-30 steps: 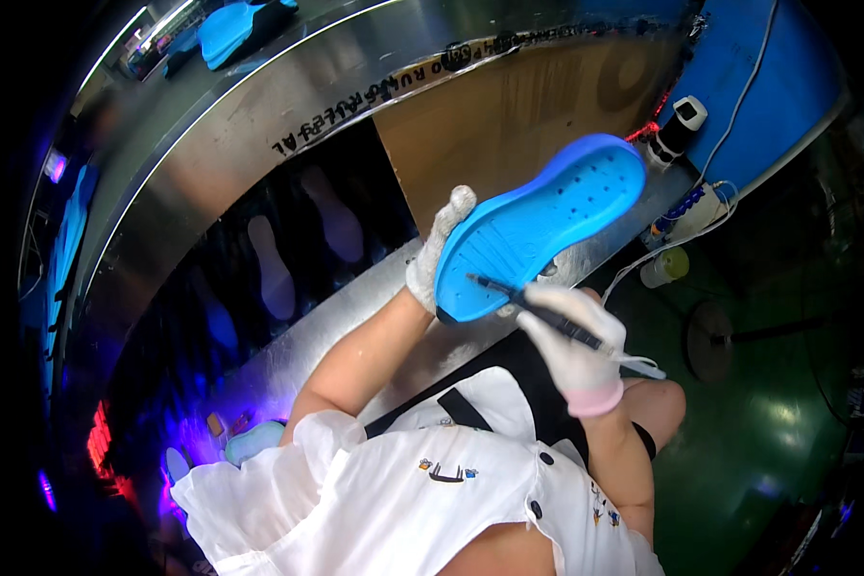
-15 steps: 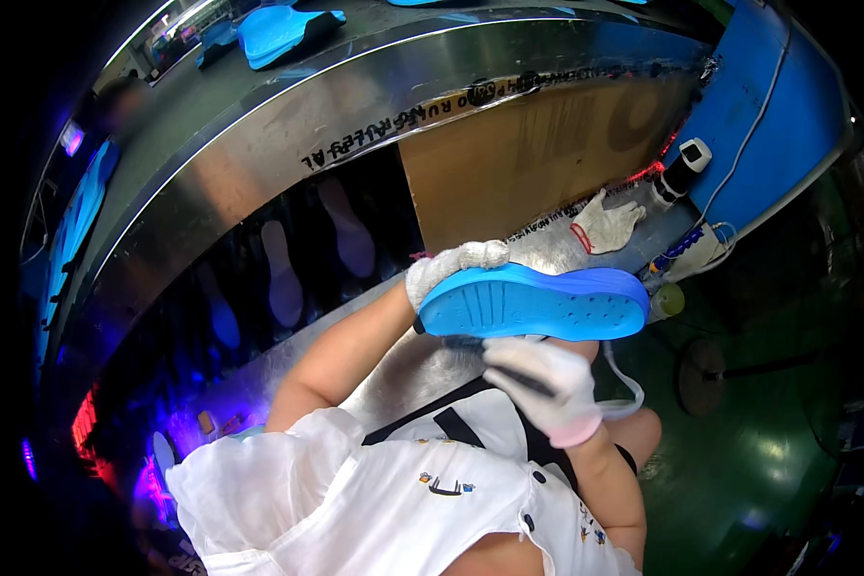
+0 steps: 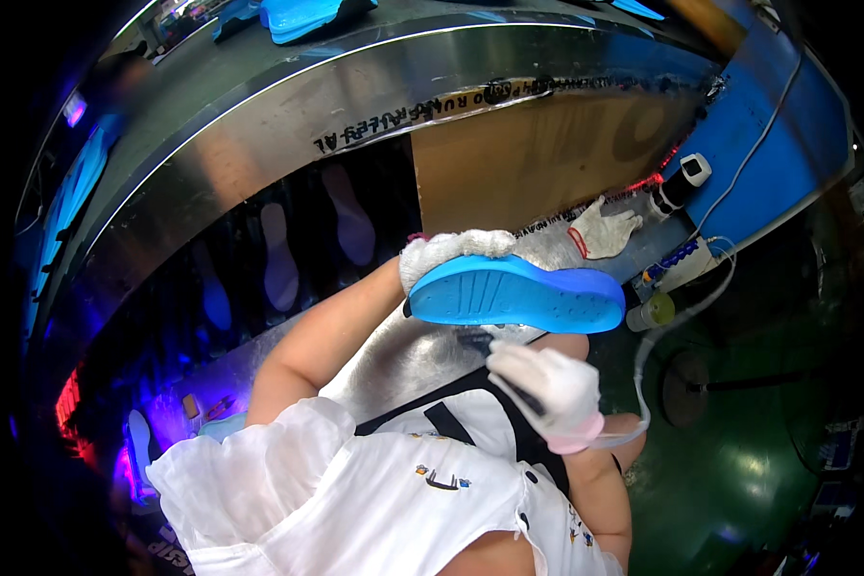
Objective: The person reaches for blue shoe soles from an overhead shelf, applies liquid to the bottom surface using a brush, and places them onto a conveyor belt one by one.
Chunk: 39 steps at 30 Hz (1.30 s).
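A bright blue shoe sole (image 3: 518,296) is tilted so that its side with slots and small dimples shows. My left hand (image 3: 451,254), in a white knitted glove, grips it along its upper left edge, fingers wrapped over the rim. Below the sole is my right hand (image 3: 547,384), in a white glove with a pink cuff. Its fingers are closed round a slim dark brush (image 3: 474,338), whose tip is smeared by motion just under the sole's lower edge. A clear tube (image 3: 641,370) trails from this hand's wrist up to the right.
Ahead runs a conveyor (image 3: 192,106) with a metal edge, carrying blue pieces (image 3: 302,17). Below it, shoe-shaped pieces (image 3: 280,254) stand in a dark recess beside a cardboard sheet (image 3: 538,158). A spare glove (image 3: 605,230), a green-white container (image 3: 655,312) and a blue panel (image 3: 768,125) are at right.
The sole and my left hand have shifted slightly left and up. My right hand has dropped a little away from the sole. The clear tube now arcs wider to the right.
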Available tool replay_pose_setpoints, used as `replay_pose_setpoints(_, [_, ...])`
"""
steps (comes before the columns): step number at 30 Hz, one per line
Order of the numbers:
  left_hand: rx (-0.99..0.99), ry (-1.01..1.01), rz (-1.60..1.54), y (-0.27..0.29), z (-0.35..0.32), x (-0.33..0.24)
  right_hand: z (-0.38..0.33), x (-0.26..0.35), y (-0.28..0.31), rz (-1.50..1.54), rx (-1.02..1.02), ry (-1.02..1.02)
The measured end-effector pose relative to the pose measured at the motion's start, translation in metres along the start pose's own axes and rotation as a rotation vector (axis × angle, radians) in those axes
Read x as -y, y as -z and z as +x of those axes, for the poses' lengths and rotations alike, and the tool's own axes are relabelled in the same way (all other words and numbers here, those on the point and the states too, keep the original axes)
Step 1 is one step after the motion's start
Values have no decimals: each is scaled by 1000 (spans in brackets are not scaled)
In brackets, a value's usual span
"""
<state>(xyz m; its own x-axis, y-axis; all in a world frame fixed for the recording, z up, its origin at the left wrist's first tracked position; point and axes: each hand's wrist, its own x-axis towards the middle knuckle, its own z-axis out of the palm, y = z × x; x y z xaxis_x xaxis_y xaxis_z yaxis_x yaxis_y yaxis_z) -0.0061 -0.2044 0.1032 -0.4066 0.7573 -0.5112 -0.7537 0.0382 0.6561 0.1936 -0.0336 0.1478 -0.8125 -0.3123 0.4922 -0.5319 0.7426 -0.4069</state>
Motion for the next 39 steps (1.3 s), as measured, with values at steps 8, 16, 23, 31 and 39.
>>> replay_pose_setpoints(8, [-34,-101,66,-7,-14,-11,1,-2,12,-48,-42,33])
replay_pose_setpoints(16, [138,-216,58,15,-27,-15,2,-5,27,-97,-105,124])
replay_pose_setpoints(23, [309,-82,14,16,-51,-24,3,3,36,-84,-52,113])
replay_pose_setpoints(31, [284,-578,27,18,-109,11,-3,-4,22,330,-379,108])
replay_pose_setpoints(39, [739,-974,-702,-30,-216,-60,-7,-4,9,677,-659,-127])
